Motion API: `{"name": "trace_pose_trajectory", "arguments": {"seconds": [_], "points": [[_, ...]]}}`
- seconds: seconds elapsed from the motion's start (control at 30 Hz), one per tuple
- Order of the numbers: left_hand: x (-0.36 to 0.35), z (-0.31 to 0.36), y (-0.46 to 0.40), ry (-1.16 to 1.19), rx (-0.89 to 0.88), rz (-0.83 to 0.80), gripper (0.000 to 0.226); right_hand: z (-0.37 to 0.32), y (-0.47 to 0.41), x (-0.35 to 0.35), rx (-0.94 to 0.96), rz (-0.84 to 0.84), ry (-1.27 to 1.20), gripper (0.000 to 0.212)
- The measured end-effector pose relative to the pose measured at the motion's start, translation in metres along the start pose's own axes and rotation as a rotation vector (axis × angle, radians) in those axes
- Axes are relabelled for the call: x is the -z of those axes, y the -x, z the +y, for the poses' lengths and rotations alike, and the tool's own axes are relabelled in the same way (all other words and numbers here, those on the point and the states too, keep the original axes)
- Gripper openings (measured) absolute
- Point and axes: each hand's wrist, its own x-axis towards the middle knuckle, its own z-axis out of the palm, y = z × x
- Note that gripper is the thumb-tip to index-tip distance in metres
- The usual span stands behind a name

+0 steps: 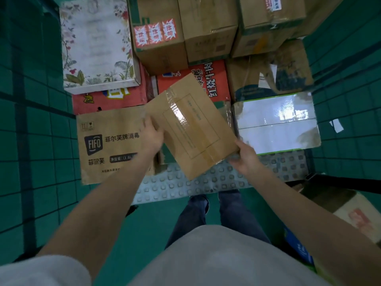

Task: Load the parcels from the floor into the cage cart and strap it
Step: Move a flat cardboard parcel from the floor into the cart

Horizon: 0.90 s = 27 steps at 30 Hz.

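I hold a flat brown taped parcel [191,126] tilted over the cage cart's studded metal floor [185,184]. My left hand [151,137] grips its left edge; my right hand [245,156] grips its lower right corner. Inside the cart lie several parcels: a brown FIFO box [109,147] at the left, a white green-edged box [276,123] at the right, red boxes [214,79] behind, a floral box [97,44] and stacked brown cartons [206,27] at the back.
Wire mesh walls [31,112] of the cart rise at left and right [346,65]. A brown carton with a red mark [354,215] and a blue item [299,248] sit on the green floor at my right. My feet [214,201] stand at the cart's front edge.
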Motion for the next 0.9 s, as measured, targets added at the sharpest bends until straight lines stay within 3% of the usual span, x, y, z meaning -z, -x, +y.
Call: {"name": "trace_pose_trajectory", "arguments": {"seconds": [0.07,0.2,0.37,0.53,0.67,0.9], "points": [[0.016,0.017,-0.021,-0.291,-0.017,-0.014,0.062,0.006,0.008,-0.003,-0.104,-0.035,-0.082,0.053],[0.033,0.042,-0.047,-0.415,-0.051,-0.151,0.064,0.021,0.012,-0.007,-0.232,-0.115,-0.165,0.076],[0.037,0.042,-0.050,-0.208,-0.022,-0.197,0.064,0.022,0.017,-0.012,-0.198,-0.117,-0.024,0.072],[0.044,0.030,-0.028,0.050,0.177,-0.255,0.063,-0.005,0.030,-0.024,0.062,-0.156,0.164,0.045],[0.041,0.008,-0.019,0.320,0.309,-0.265,0.047,-0.038,0.027,-0.044,0.184,-0.189,0.202,0.054],[0.056,0.016,-0.039,0.637,0.237,-0.193,0.032,-0.088,0.016,-0.084,0.365,-0.161,0.384,0.057]]}}
